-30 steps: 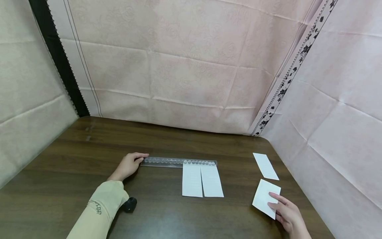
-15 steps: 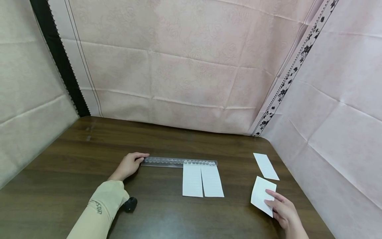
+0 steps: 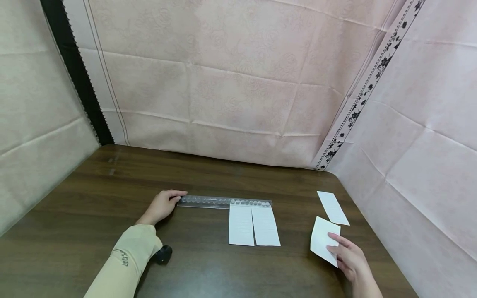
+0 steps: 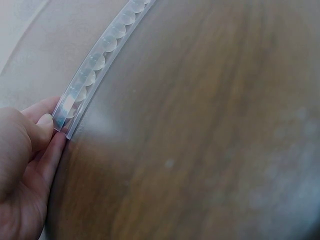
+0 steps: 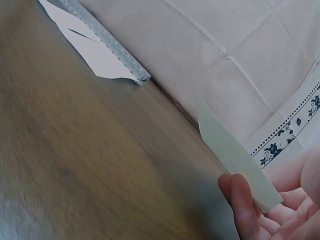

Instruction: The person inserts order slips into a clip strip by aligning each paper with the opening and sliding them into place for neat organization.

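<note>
My left hand (image 3: 160,207) pinches the left end of a clear plastic ticket rail (image 3: 205,201), with a row of round discs inside it; thumb on top in the left wrist view. Two white paper slips, a left slip (image 3: 241,227) and a right slip (image 3: 266,227), have their top edges within the rail's right half and narrowly part lower down. My right hand (image 3: 352,256) grips the right side of a white sheet of paper (image 3: 323,238), held tilted over the table. In the right wrist view this paper (image 5: 230,150) shows nearly edge-on, slightly bowed.
A single white slip (image 3: 333,207) lies on the table beyond the right hand, near the table's right edge. Pale cloth (image 3: 238,82) hangs behind and at both sides of the brown wooden table (image 3: 208,269). A black object (image 3: 163,255) is at the left sleeve's cuff.
My right hand has moved the held paper a little left and away from me. The left hand, the rail and the slips in it stay where they were.
</note>
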`<action>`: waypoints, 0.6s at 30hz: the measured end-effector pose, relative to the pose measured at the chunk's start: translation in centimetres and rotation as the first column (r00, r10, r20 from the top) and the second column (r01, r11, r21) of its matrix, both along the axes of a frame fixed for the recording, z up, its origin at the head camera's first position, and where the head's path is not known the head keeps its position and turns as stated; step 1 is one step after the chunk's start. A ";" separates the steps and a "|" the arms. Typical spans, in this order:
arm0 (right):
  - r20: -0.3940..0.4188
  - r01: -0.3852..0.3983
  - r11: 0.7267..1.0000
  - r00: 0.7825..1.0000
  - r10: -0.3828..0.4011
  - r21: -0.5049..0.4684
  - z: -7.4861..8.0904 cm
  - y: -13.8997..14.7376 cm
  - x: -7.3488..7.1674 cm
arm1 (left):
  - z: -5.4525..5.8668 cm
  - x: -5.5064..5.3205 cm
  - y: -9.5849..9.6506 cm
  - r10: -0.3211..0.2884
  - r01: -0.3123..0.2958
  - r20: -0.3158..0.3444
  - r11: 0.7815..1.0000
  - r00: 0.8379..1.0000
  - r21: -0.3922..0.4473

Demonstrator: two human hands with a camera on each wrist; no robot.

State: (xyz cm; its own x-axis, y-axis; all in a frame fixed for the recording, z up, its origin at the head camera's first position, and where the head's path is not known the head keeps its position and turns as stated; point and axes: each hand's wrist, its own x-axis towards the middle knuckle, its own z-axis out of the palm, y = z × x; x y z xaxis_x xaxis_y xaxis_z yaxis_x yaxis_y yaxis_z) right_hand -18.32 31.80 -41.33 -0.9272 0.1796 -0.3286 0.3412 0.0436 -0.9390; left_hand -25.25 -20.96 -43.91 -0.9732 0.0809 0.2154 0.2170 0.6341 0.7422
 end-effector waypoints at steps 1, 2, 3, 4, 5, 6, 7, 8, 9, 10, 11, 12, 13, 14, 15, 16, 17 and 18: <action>0.002 0.004 1.000 1.000 -0.004 -0.003 0.0 -0.1 -0.1 | 0.0 0.0 0.0 0.000 0.000 -0.001 1.000 1.000 0.001; 0.003 0.006 1.000 1.000 -0.006 -0.004 0.0 -0.2 -0.1 | -0.1 -0.1 0.0 0.000 0.000 -0.001 1.000 1.000 0.002; 0.005 0.006 1.000 1.000 -0.006 -0.007 0.1 -0.3 -0.1 | -0.1 -0.1 0.0 0.000 0.000 0.000 1.000 1.000 0.003; 0.006 0.007 1.000 1.000 -0.007 -0.007 0.1 -0.4 -0.2 | -0.1 -0.1 -0.1 -0.001 0.001 0.001 1.000 1.000 0.004; 0.007 0.009 1.000 1.000 -0.009 -0.005 0.1 -0.5 -0.2 | -0.1 -0.1 -0.1 -0.001 0.001 0.002 1.000 1.000 0.004; 0.007 0.011 1.000 1.000 -0.011 -0.007 0.1 -0.6 -0.2 | -0.2 -0.1 -0.1 0.000 0.000 0.002 1.000 1.000 0.004; 0.008 0.011 1.000 1.000 -0.011 -0.003 0.1 -0.7 -0.3 | -0.2 -0.1 -0.1 0.001 -0.001 0.002 1.000 1.000 0.004; 0.006 0.007 1.000 1.000 -0.007 -0.002 0.1 -0.8 -0.3 | -0.2 -0.2 -0.1 0.002 -0.002 0.003 1.000 1.000 0.005; 0.006 0.006 1.000 1.000 -0.006 -0.003 0.1 -0.9 -0.3 | -0.2 -0.2 -0.2 0.004 -0.004 0.003 1.000 1.000 0.006; 0.005 0.005 1.000 1.000 -0.005 -0.002 0.1 -1.0 -0.4 | -0.2 -0.2 -0.2 0.005 -0.005 0.003 1.000 1.000 0.005; 0.003 0.002 1.000 1.000 -0.002 -0.001 0.1 -1.1 -0.4 | -0.2 -0.2 -0.2 0.006 -0.006 0.002 1.000 1.000 0.005; 0.001 -0.001 1.000 1.000 0.001 -0.002 0.1 -1.2 -0.4 | -0.2 -0.2 -0.2 0.006 -0.006 0.002 1.000 1.000 0.003; -0.002 -0.003 1.000 1.000 0.003 -0.001 0.1 -1.2 -0.5 | -0.2 -0.2 -0.2 0.005 -0.005 0.002 1.000 1.000 0.001; -0.005 -0.006 1.000 1.000 0.006 -0.003 0.2 -1.3 -0.5 | -0.2 -0.2 -0.1 0.003 -0.003 0.000 1.000 1.000 0.000; -0.004 -0.001 1.000 1.000 0.001 0.002 0.2 -1.4 -0.6 | -0.2 -0.2 -0.1 0.003 -0.003 0.001 1.000 1.000 -0.001; -0.006 -0.001 1.000 1.000 0.001 0.002 0.3 -1.5 -0.6 | -0.2 -0.2 -0.1 0.002 -0.002 0.002 1.000 1.000 0.000; -0.006 0.000 1.000 1.000 0.000 0.001 0.3 -1.6 -0.7 | -0.2 -0.2 -0.1 0.002 -0.002 0.002 1.000 1.000 0.001; -0.009 -0.003 1.000 1.000 0.003 -0.004 0.4 -1.7 -0.7 | -0.2 -0.2 -0.1 0.001 -0.001 0.002 1.000 1.000 0.001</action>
